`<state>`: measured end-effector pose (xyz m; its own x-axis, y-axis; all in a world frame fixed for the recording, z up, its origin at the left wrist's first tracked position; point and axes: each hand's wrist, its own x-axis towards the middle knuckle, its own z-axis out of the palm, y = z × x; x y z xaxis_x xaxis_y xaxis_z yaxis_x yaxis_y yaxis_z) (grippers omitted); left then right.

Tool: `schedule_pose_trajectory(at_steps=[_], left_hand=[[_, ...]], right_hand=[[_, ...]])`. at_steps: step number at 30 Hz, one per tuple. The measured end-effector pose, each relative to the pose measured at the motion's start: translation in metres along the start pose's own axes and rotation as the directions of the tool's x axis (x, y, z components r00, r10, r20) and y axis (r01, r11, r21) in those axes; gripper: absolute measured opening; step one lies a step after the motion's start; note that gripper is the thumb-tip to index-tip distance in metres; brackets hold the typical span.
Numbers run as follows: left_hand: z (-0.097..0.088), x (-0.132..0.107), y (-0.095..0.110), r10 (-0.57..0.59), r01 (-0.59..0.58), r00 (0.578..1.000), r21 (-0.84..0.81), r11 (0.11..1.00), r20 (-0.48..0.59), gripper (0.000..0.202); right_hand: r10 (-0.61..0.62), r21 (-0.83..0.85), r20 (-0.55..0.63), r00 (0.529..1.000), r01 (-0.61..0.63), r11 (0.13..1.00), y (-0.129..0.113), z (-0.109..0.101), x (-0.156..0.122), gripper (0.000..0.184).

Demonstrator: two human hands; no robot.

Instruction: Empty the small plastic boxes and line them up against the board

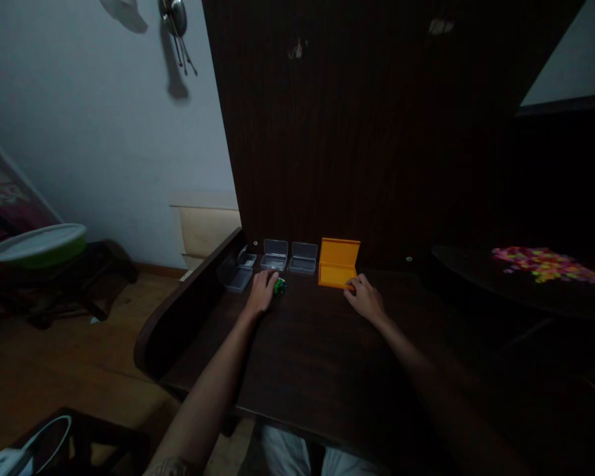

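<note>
My left hand (262, 291) rests on the dark desk (297, 357), fingers curled beside a small green object (280, 286) that it touches. My right hand (364, 297) lies with bent fingers at the front edge of an open orange case (338, 262). Whether those fingers pinch anything is too dark to tell. Behind my left hand stand open clear plastic boxes: two side by side (274, 254) (303, 257) and one more to the left (238, 279).
A tall dark wooden panel (367, 132) rises right behind the desk. A heap of small bright pieces (545, 263) lies on a dark round surface at right. At left are a wooden floor, a green-rimmed round tray (37, 246) on a low stand, and the desk's raised side edge (188, 297).
</note>
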<state>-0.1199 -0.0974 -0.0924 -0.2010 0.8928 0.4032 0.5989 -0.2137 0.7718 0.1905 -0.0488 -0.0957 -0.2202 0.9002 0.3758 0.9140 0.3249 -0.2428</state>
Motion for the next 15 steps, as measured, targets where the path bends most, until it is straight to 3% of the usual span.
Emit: schedule_pose_trajectory(at_steps=[4, 7, 15], left_hand=[[0.0046, -0.0048, 0.0070, 0.140, -0.170, 0.982, 0.259, 0.951, 0.129, 0.049], [0.0074, -0.0065, 0.0088, 0.170, -0.239, 0.965, 0.403, 0.883, 0.201, 0.054], [0.0076, -0.0071, 0.0080, 0.164, -0.245, 0.960, 0.398, 0.884, 0.227, 0.052]], right_hand=[[0.013, -0.038, 0.019, 1.000, -0.013, 0.999, -0.0033, -0.0020, -0.0025, 0.017], [0.018, -0.061, 0.019, 1.000, -0.017, 0.998, -0.0056, -0.0035, -0.0046, 0.017], [-0.009, -0.016, -0.015, 1.000, 0.008, 1.000, -0.0030, -0.0028, -0.0075, 0.014]])
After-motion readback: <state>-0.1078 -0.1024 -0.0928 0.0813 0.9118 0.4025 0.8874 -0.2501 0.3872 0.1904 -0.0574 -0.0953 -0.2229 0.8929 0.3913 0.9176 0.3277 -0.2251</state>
